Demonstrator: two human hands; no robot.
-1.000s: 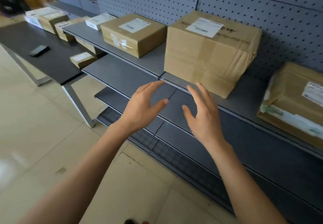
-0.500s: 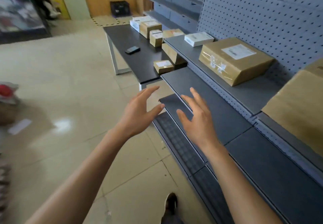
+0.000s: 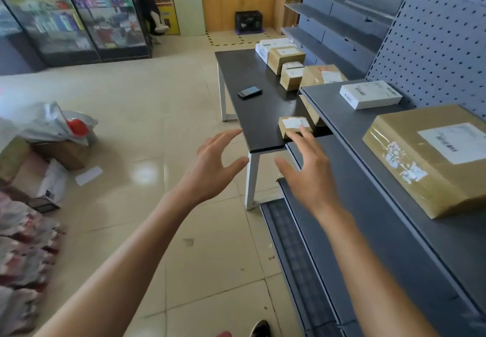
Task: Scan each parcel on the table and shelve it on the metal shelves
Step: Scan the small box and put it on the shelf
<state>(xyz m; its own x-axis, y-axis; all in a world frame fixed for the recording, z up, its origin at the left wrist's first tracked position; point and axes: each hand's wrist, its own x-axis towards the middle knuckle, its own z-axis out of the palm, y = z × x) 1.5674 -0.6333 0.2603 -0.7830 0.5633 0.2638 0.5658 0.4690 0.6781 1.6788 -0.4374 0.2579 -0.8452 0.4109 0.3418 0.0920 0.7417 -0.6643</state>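
View swung toward table (image 3: 236, 73), both grips (image 3: 213, 168) (image 3: 310, 176) spread, empty, small parcel (image 3: 293, 125) just beyond right fingertips

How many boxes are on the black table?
6 that I can see: a white one at the far end, three brown ones in a row, a bigger one by the shelf, and a small one near the front. The shelf may hide more.
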